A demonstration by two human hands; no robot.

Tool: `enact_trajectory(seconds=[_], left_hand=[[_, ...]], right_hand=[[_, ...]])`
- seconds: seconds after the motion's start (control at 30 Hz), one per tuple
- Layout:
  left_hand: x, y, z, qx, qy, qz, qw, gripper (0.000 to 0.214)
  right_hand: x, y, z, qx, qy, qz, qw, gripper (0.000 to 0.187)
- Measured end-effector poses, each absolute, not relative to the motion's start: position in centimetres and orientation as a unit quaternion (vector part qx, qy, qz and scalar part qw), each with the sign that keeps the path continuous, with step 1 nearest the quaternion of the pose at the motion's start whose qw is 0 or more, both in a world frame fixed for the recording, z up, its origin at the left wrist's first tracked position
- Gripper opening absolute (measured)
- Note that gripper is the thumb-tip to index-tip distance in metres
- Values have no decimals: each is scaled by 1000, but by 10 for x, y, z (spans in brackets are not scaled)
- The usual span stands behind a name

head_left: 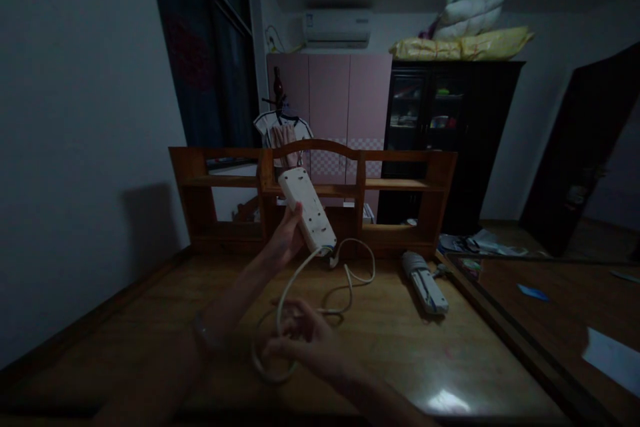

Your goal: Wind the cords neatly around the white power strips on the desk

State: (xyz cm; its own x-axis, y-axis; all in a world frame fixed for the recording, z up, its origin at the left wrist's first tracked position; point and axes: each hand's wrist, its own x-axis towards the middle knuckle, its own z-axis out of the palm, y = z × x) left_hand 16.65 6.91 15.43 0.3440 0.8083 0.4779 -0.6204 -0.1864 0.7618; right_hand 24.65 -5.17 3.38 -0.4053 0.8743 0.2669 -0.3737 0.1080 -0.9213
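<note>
My left hand point(287, 237) grips a white power strip point(307, 209) and holds it up, tilted, above a wooden desk point(400, 360). Its white cord point(350, 280) hangs from the strip's lower end and loops over the desk. My right hand point(300, 340) sits lower, fingers curled round a coil of that cord near the desk's front. A second white power strip point(425, 283) lies flat on the desk to the right, apart from both hands.
A wooden shelf unit point(320, 193) stands along the desk's back edge. A dark table point(575, 320) with papers adjoins on the right. Behind are a pink wardrobe point(345, 100), a black cabinet point(450, 133) with bedding on top, and a dark window on the left.
</note>
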Motion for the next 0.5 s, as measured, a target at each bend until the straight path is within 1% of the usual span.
enact_trajectory(seconds=[0.07, 0.1, 0.13, 0.2, 0.23, 0.3, 0.4, 0.5], left_hand=[[152, 68, 165, 538, 105, 593, 590, 55], [144, 68, 170, 543, 115, 607, 568, 55], [135, 69, 174, 547, 127, 620, 547, 56], [117, 72, 178, 552, 156, 637, 515, 59], [109, 73, 178, 552, 174, 641, 504, 60], [96, 75, 176, 548, 215, 639, 496, 64], [89, 71, 167, 563, 276, 589, 510, 71], [98, 56, 158, 626, 304, 503, 513, 67]], right_hand=[[252, -62, 44, -252, -597, 600, 469, 50], [258, -67, 50, -270, -623, 567, 465, 41], [268, -72, 58, -293, -652, 521, 466, 33], [291, -80, 75, -358, -710, 363, 486, 22], [304, -83, 85, -391, -722, 282, 497, 21], [329, -87, 104, -430, -723, 173, 512, 18], [355, -82, 130, -441, -734, 56, 513, 12], [368, -67, 147, -428, -771, -9, 472, 15]])
